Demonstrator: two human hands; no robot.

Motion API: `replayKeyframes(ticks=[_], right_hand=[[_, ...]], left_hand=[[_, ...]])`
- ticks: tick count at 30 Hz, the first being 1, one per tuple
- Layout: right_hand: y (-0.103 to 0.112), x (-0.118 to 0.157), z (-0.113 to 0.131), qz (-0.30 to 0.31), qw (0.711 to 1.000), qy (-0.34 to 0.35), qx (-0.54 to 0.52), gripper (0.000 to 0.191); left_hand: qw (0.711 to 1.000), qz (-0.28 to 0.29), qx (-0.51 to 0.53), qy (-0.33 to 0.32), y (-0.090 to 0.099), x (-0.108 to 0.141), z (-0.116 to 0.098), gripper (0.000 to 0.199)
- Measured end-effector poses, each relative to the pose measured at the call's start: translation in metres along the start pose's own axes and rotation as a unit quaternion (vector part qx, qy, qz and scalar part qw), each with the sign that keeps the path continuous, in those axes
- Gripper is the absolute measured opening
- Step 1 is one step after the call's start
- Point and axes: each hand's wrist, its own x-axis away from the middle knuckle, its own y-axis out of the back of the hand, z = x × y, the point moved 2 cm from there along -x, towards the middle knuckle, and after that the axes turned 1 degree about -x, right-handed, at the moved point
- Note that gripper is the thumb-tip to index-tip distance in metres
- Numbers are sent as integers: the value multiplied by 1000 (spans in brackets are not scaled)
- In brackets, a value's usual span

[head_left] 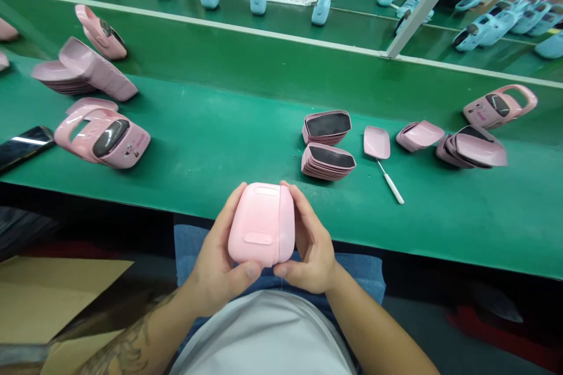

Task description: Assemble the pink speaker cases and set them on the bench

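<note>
Squarely between a worker's left hand (211,275) and right hand (317,258), a pink plastic casing (255,217) sits gripped from both sides at the near edge of the green bench (197,146). Light, even pressure, with both thumbs low on the body, should keep its seam (279,220) aligned and surface unmarked.

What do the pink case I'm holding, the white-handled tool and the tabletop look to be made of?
Case: likely hard plastic, satin; smooth molded curves and soft highlights.
Tool: handle probably plastic, smooth and white; thin, greyish shaft, likely metal.
Tabletop: uniform green with a faint sheen, perhaps rubber or vinyl; I can't tell which.
</note>
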Motion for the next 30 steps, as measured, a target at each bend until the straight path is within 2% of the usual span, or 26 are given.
replayKeyframes(ticks=[4,8,14,16,19,22,26,30], right_hand=[[3,3,7,6,998,13,54,113],[8,6,15,1,993,17,116,117],[8,11,26,16,977,24,209,119],[6,13,29,24,973,18,228,120],[3,16,33,35,969,5,246,118],[1,17,38,46,960,6,275,116],[0,18,43,53,944,33,323,117],[2,17,44,79,923,79,368,116]], left_hand=[[1000,13,8,8,-3,4,4,108],[998,57,15,24,-3,4,2,110],[977,140,84,137,0,-15,-19,89],[972,124,100,173,-2,-20,-20,86],[968,62,111,217,-7,-21,-13,91],[968,19,117,221,-12,-18,-6,96],[975,1,110,194,-14,-15,-6,104],[974,23,104,199,-13,-12,-11,102]])
